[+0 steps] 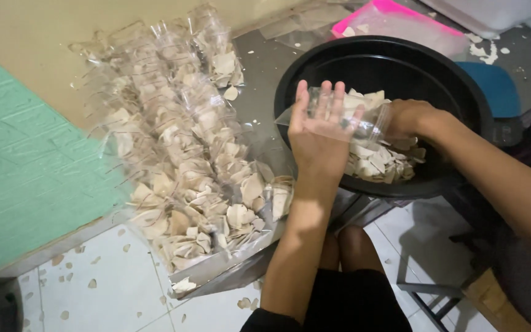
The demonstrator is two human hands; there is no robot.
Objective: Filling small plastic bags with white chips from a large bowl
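Observation:
My left hand (319,132) holds a clear plastic bag (364,118) open at the near rim of a large black basin (314,67). My right hand (408,118) is pushed into the bag's far end, down among pale flat chips (379,161) piled in the basin. Some chips show through the bag's plastic.
A long heap of filled clear chip bags (185,160) lies left of the basin against a tan and green wall. A pink plastic bag (394,21) lies behind the basin and a blue stool (493,86) stands to its right. Crumbs dot the white tile floor (112,289). My knees (345,246) are below.

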